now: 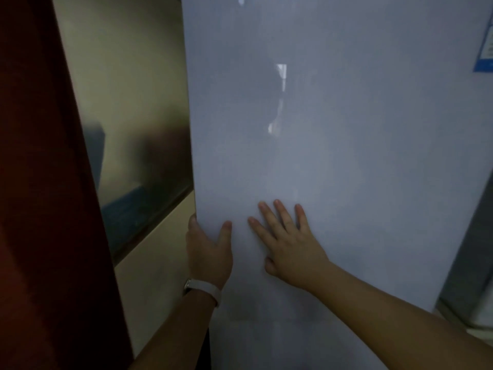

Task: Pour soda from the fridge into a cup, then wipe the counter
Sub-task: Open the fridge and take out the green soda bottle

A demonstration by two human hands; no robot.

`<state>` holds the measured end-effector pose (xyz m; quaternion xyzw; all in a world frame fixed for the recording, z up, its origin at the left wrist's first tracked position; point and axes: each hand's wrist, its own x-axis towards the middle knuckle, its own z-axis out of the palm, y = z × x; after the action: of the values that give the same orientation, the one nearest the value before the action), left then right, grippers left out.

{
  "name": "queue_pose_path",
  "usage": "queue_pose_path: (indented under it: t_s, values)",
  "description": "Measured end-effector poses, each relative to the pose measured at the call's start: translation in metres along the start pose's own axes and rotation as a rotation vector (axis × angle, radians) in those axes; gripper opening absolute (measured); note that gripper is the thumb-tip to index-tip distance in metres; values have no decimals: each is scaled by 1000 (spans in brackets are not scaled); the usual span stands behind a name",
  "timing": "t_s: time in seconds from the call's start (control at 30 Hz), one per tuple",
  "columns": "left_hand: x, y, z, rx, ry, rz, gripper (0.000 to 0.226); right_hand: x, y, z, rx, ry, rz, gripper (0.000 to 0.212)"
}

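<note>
A pale grey fridge door (pixel 333 129) fills most of the view, seen close up in dim light. My left hand (pixel 209 249), with a white band on the wrist, grips the door's left edge: the fingers wrap behind it and the thumb lies on the front. My right hand (pixel 288 236) rests flat on the door face just to the right, fingers spread. The fridge's inside, the soda, the cup and the counter are hidden.
A dark red panel (pixel 48 182) stands at the far left. Between it and the fridge is a cream wall (pixel 149 276) with a shiny metallic panel (pixel 133 116). A blue label (pixel 486 49) sits at the door's upper right. A grey surface (pixel 469 263) shows at right.
</note>
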<state>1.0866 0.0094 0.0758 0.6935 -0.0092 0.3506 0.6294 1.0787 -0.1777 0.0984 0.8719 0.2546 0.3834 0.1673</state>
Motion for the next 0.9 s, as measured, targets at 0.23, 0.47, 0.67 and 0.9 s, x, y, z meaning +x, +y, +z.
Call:
queue_pose_path:
  t_s: [0.23,0.47,0.67,0.9]
  values:
    - [-30,23,-24,15,7,-64,74,-22,-18,-22,52,9,38,99]
    - [-72,45,-49,11,26,-110,63,-56,-32,-61,165,57,85,84]
    - [-103,64,-65,-113,-95,-149,51,-90,-46,-112,313,30,197,79]
    - [-172,101,-69,-242,-74,-132,57,-142,-70,-160,557,-190,293,88]
